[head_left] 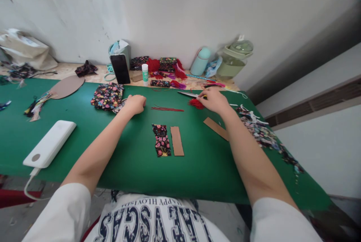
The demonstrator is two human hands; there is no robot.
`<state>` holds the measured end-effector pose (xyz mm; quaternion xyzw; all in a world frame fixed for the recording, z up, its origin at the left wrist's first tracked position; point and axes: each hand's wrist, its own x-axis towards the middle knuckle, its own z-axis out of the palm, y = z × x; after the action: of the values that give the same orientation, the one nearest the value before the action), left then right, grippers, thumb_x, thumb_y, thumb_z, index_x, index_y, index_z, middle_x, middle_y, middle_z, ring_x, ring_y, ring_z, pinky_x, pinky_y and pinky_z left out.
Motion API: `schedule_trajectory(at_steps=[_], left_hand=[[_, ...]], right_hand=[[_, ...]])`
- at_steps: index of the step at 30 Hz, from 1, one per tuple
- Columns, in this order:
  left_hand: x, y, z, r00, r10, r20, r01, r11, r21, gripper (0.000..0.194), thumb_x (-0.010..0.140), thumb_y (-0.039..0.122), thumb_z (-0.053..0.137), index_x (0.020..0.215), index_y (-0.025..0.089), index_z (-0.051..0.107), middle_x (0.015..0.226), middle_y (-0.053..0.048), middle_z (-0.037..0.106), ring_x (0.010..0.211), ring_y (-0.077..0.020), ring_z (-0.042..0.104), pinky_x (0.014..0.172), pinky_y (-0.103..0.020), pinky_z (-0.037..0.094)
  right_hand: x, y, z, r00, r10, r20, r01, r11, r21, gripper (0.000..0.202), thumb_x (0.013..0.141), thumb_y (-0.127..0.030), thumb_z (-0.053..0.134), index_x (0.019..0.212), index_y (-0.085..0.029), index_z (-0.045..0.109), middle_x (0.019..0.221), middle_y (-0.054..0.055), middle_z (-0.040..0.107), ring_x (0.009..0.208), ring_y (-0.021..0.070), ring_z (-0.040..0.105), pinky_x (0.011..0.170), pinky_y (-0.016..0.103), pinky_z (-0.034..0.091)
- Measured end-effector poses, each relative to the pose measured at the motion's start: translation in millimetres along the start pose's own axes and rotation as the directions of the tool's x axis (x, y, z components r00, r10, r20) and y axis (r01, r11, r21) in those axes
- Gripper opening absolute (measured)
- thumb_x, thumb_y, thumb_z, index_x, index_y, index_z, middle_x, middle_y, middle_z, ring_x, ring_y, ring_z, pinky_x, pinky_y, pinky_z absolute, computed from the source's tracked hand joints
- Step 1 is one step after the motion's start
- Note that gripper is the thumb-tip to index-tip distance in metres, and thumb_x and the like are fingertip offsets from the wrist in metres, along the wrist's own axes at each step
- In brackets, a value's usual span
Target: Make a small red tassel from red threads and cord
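My left hand (136,104) is closed beside the floral fabric bundle (107,96); what it holds, if anything, is hidden. My right hand (212,99) has its fingers pressed together at a red tassel (196,103), next to scissors (188,94) whose blades point left. Whether the fingers grip the tassel or the scissors is unclear. Several red threads (167,109) lie between my hands. Nearer to me are a floral fabric strip (161,140) and an upright-lying cardboard strip (177,141), side by side. Another cardboard strip (216,128) lies slanted beside my right forearm.
A white power bank (50,144) with a cable and an oval board (67,87) are on the left. Behind stand a phone (120,69), glue stick (144,74), bottle (200,61) and green jug (232,61). Fabric scraps (261,133) lie right.
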<state>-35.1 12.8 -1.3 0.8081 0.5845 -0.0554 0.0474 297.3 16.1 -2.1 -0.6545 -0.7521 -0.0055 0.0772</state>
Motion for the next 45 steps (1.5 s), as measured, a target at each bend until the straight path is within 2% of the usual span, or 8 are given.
schedule_trajectory(at_steps=[3, 6, 10, 18, 23, 29, 38, 45], left_hand=[[-0.8, 1.4, -1.5, 1.000, 0.005, 0.001, -0.005, 1.000, -0.003, 0.025, 0.071, 0.006, 0.051, 0.088, 0.016, 0.067, 0.103, -0.011, 0.069, 0.104, -0.0280, 0.062, 0.090, -0.040, 0.042], [-1.0, 2.4, -2.6, 1.000, 0.013, -0.004, -0.013, 1.000, -0.013, 0.028, 0.071, 0.007, 0.050, 0.091, 0.017, 0.067, 0.104, -0.011, 0.069, 0.104, -0.0276, 0.061, 0.091, -0.040, 0.042], [-0.7, 3.4, -3.2, 0.999, 0.027, -0.020, -0.028, 0.999, -0.023, 0.029, 0.072, 0.009, 0.048, 0.093, 0.017, 0.067, 0.105, -0.010, 0.069, 0.105, -0.0274, 0.060, 0.090, -0.040, 0.042], [-1.5, 6.8, -3.1, 0.998, 0.041, -0.052, -0.043, 0.998, -0.055, 0.024, 0.077, 0.014, 0.047, 0.092, 0.017, 0.067, 0.105, -0.010, 0.069, 0.104, -0.0270, 0.061, 0.088, -0.039, 0.043], [-1.7, 9.1, -2.9, 0.995, 0.047, -0.093, -0.055, 0.995, -0.086, 0.023, 0.079, 0.017, 0.047, 0.091, 0.017, 0.067, 0.104, -0.010, 0.068, 0.103, -0.0270, 0.060, 0.089, -0.040, 0.043], [-1.3, 11.3, -4.0, 0.986, 0.069, -0.155, -0.088, 0.988, -0.123, 0.023, 0.079, 0.017, 0.047, 0.091, 0.017, 0.066, 0.101, -0.010, 0.068, 0.097, -0.0255, 0.061, 0.085, -0.038, 0.045], [1.4, 15.1, -1.4, 0.955, 0.084, -0.285, -0.159, 0.955, -0.252, 0.018, 0.078, 0.016, 0.050, 0.086, 0.016, 0.066, 0.093, -0.008, 0.067, 0.089, -0.0218, 0.061, 0.082, -0.034, 0.046], [-1.3, 29.7, -2.9, 0.903, 0.166, -0.397, -0.352, 0.816, -0.459, 0.016, 0.080, 0.015, 0.057, 0.094, 0.013, 0.064, 0.095, -0.008, 0.066, 0.075, -0.0148, 0.062, 0.077, -0.030, 0.050]], right_hand=[[2.4, 4.9, 10.7, 1.000, -0.009, 0.003, 0.008, 0.999, 0.048, 0.031, 0.085, -0.038, 0.051, 0.089, -0.016, 0.072, 0.115, 0.016, 0.061, 0.098, 0.0292, 0.061, 0.071, 0.036, 0.049], [8.5, 15.2, 19.6, 0.993, -0.041, -0.112, 0.057, 0.988, 0.146, 0.026, 0.083, -0.033, 0.054, 0.080, -0.017, 0.073, 0.109, 0.014, 0.064, 0.099, 0.0277, 0.060, 0.075, 0.036, 0.050], [14.3, 23.5, 20.5, 0.982, -0.017, -0.188, 0.069, 0.958, 0.277, 0.020, 0.077, -0.031, 0.059, 0.075, -0.017, 0.073, 0.102, 0.011, 0.068, 0.079, 0.0216, 0.063, 0.073, 0.036, 0.051], [11.2, 16.2, 7.1, 0.958, 0.158, -0.237, -0.027, 0.879, 0.476, 0.013, 0.072, -0.031, 0.064, 0.072, -0.019, 0.070, 0.094, 0.008, 0.072, 0.067, 0.0183, 0.062, 0.073, 0.036, 0.052], [10.6, 12.9, -0.2, 0.903, 0.300, -0.308, -0.029, 0.757, 0.653, 0.016, 0.074, -0.034, 0.064, 0.075, -0.018, 0.069, 0.071, 0.007, 0.069, 0.065, 0.0229, 0.065, 0.069, 0.041, 0.054], [9.0, -0.8, -11.4, 0.855, 0.306, -0.418, 0.213, 0.526, 0.823, 0.020, 0.081, -0.042, 0.062, 0.078, -0.023, 0.060, 0.076, 0.007, 0.069, 0.075, 0.0250, 0.070, 0.071, 0.046, 0.059], [-2.8, -22.3, -30.2, 0.766, 0.263, -0.586, 0.414, 0.495, 0.764, 0.026, 0.087, -0.053, 0.054, 0.088, -0.027, 0.061, 0.098, 0.008, 0.071, 0.097, 0.0262, 0.069, 0.088, 0.047, 0.056], [-19.8, -53.5, -43.9, 0.860, 0.179, -0.479, 0.410, 0.318, 0.855, 0.027, 0.082, -0.053, 0.062, 0.083, -0.026, 0.061, 0.088, 0.004, 0.072, 0.086, 0.0214, 0.071, 0.085, 0.041, 0.059]])
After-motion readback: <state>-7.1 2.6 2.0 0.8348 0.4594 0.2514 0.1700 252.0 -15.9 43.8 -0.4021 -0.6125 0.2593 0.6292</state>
